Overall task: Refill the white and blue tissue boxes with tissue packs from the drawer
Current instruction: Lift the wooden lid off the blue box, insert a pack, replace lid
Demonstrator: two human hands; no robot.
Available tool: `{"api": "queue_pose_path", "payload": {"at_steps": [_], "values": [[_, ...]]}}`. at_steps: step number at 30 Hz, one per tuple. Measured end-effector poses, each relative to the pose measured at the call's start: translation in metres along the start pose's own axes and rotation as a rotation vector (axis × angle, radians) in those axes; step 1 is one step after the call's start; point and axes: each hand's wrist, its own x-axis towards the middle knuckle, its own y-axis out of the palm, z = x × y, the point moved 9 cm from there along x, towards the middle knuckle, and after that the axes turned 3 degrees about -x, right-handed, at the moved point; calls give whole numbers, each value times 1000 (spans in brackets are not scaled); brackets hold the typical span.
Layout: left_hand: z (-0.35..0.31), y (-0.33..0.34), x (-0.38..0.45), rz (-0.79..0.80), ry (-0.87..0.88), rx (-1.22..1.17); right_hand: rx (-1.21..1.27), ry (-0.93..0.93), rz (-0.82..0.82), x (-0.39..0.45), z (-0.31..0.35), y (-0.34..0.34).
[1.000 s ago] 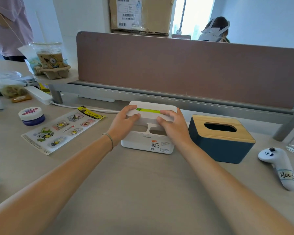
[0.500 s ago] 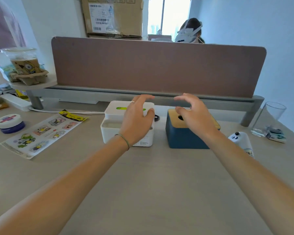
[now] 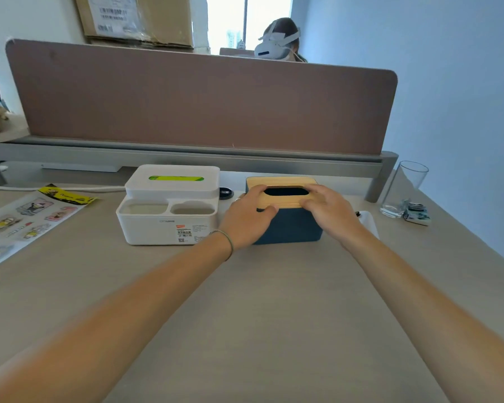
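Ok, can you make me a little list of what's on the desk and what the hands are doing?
left hand: grips the left end of the wooden lid
right hand: grips the lid's right end
blue box: lid on, dark slot on top
white box: lid on, green showing in its slot
glass: upright, far right
sticker sheet: flat, far left

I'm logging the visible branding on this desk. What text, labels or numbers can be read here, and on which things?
None can be read for certain.
White tissue box: faint grey brand mark and a sticker with a barcode, too small to read.
Cardboard box: shipping label with barcodes, blurred.
Sticker sheet: print too small.
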Motion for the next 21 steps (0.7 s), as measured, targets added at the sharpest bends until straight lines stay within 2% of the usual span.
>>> {"api": "queue_pose_path", "payload": {"at_steps": [8,14,21], "values": [[-23,-17,-28,-32,31,31,17,-65,-28,-36,21,-18],[-46,-42,-87,-24,66,92,25,-78,-22,-90,29,-24],[-41,-48,-158,-5,74,105,11,-92,-15,-155,33,-15]]}}
